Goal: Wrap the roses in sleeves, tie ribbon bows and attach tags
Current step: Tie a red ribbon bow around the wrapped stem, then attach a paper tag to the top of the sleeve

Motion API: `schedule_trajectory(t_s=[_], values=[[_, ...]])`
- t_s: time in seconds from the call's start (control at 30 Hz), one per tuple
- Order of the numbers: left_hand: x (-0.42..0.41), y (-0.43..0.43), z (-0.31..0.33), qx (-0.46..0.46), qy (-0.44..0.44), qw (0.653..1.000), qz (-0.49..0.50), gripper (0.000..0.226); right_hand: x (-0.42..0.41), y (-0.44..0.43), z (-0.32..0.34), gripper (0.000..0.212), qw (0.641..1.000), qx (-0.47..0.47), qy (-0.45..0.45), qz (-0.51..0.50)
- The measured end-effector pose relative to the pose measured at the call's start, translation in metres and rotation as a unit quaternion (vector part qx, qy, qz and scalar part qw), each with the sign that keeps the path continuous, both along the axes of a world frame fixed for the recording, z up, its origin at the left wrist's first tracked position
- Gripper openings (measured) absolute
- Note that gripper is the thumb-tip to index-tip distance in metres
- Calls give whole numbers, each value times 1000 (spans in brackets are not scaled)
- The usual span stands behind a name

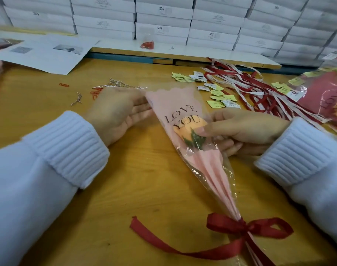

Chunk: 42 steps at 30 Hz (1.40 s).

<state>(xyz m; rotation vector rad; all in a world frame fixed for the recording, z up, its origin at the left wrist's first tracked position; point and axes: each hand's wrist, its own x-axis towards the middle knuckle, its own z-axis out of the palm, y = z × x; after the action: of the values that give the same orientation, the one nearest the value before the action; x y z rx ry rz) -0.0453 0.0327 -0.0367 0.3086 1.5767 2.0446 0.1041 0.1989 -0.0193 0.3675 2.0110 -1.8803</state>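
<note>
A pink sleeve (180, 106) printed "LOVE YOU" lies on the wooden table (125, 189) with an orange rose (190, 124) inside it. A dark red ribbon bow (244, 227) is tied round its narrow end near the front edge. My left hand (118, 112) touches the sleeve's upper left edge with straight fingers. My right hand (240, 129) grips the sleeve's right side at the rose, thumb on top and fingers underneath.
Yellow and white tags (219, 95) lie scattered behind the sleeve, beside a heap of red and white ribbons (259, 89). More sleeves (325, 95) lie at the right. Twist ties (117, 84), printed sheets (48, 52) and stacked white boxes (163, 22) fill the back.
</note>
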Motion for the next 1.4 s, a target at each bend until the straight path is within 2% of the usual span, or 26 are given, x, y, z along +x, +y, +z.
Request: schedule_trajectory(t_s=[0.07, 0.13, 0.23, 0.3, 0.37, 0.43, 0.53, 0.7, 0.77, 0.83, 0.9, 0.97, 1.0, 1.03, 1.07, 1.13, 1.17, 1.27, 1.4], values=[[-9, -5, 0, -3, -12, 1000, 18, 15, 2, 5, 3, 18, 1000, 8, -10, 4], [-12, -7, 1, -6, -32, 999, -4, 30, 2, 6, 4, 10, 1000, 18, -3, -6], [-5, -6, 3, -38, -17, 996, -82, 44, -1, 6, 0, 21, 997, 44, 35, -56], [5, -3, 3, -55, 16, 988, -140, 41, -5, 7, -2, 29, 994, 39, 70, -78], [14, 0, 2, -61, 46, 981, -179, 29, -5, 11, 0, 27, 993, 15, 85, -78], [18, 2, 1, -54, 47, 981, -178, 23, -3, 17, 1, 23, 997, 9, 64, -43], [18, 3, 0, -48, 25, 990, -133, 28, 0, 23, -1, 29, 998, 39, 16, 44], [12, 2, -3, -77, 57, 995, -26, 28, -1, 28, 3, 30, 974, 115, -5, 194], [13, 1, -2, -76, 68, 994, -29, 32, 0, 29, 6, 39, 963, 136, -5, 232], [14, 0, 0, -86, 89, 991, -46, 26, 3, 30, 8, 47, 960, 146, 9, 240], [15, -1, 0, -105, 120, 986, -56, 17, 4, 29, 7, 48, 971, 154, 45, 178], [16, 0, -1, -117, 153, 980, -56, 11, 0, 31, 7, 48, 989, 133, 58, -33], [16, 0, -1, -123, 167, 977, -53, 9, -3, 34, 5, 41, 975, 157, 58, -146], [16, 0, -2, -131, 179, 974, -48, 8, -6, 37, 2, 29, 944, 228, 56, -232], [17, 0, -2, -139, 190, 971, -44, 7, -9, 41, -1, 18, 896, 342, 46, -279], [17, 0, -3, -140, 204, 968, -45, 8, -14, 54, -7, 5, 812, 509, 40, -284], [17, 1, -3, -138, 209, 967, -48, 9, -16, 57, -8, 8, 792, 545, 32, -271], [17, 2, -5, -147, 230, 961, -49, 10, -20, 61, -12, 26, 776, 579, -3, -251], [15, 3, -8, -154, 247, 956, -45, 8, -27, 63, -15, 37, 753, 613, -36, -236]])
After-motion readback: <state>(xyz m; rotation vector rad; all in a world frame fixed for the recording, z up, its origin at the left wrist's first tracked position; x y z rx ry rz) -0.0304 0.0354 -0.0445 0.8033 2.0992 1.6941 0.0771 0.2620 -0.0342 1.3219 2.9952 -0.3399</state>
